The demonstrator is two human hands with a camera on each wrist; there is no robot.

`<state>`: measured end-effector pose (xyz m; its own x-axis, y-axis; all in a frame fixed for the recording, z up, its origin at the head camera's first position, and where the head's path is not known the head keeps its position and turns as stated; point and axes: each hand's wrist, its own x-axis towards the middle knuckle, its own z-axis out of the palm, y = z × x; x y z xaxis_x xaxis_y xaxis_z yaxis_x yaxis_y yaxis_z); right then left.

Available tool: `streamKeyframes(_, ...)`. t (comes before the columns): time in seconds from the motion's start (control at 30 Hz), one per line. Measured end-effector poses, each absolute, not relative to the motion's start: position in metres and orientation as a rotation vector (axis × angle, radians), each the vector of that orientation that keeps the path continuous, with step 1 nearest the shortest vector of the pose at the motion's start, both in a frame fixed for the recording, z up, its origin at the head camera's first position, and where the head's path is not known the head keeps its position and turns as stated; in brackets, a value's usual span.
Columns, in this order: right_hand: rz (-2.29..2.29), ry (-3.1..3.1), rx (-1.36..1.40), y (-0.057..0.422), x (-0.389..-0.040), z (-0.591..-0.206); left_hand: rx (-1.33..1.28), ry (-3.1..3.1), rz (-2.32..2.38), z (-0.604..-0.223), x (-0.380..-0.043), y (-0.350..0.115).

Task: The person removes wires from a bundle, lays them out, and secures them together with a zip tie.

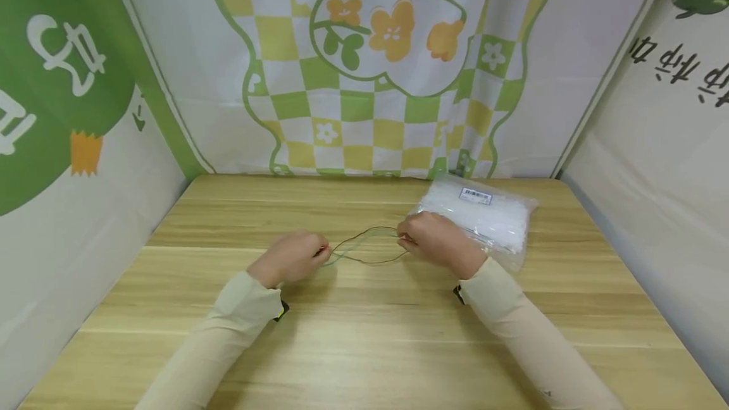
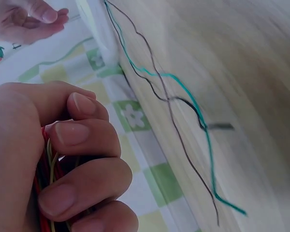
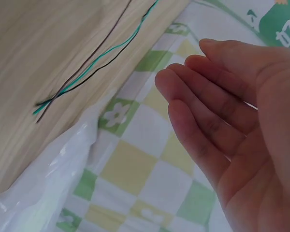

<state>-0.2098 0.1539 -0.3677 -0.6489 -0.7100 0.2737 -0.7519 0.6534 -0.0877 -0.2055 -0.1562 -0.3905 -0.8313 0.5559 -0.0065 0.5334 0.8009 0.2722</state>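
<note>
My left hand (image 1: 293, 257) curls its fingers round a bundle of thin wires (image 2: 51, 162), red, yellow and dark, largely hidden by the fingers. Three loose wires lie on the wooden table between the hands: a teal wire (image 2: 210, 159), a brown wire (image 2: 176, 128) and a black wire (image 2: 147, 82). In the head view they bow apart in a loop, and their ends pass behind the hands. My right hand (image 3: 222, 111) hovers over the far ends with loosely bent fingers; its wrist view shows nothing in the palm.
A clear plastic bag (image 1: 501, 223) of white contents, with a barcode label (image 1: 475, 195), lies beside the right hand at the back right of the table (image 1: 364, 347). Printed cloth walls (image 1: 370, 81) enclose the table at the back and both sides.
</note>
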Motion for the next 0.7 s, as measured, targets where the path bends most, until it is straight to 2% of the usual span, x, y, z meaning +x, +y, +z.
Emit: streamKeyframes(0.7, 0.374, -2.518, 1.364, 0.114, -0.185, -0.362, 1.103, 2.851, 0.437, -0.391, -0.201, -0.103)
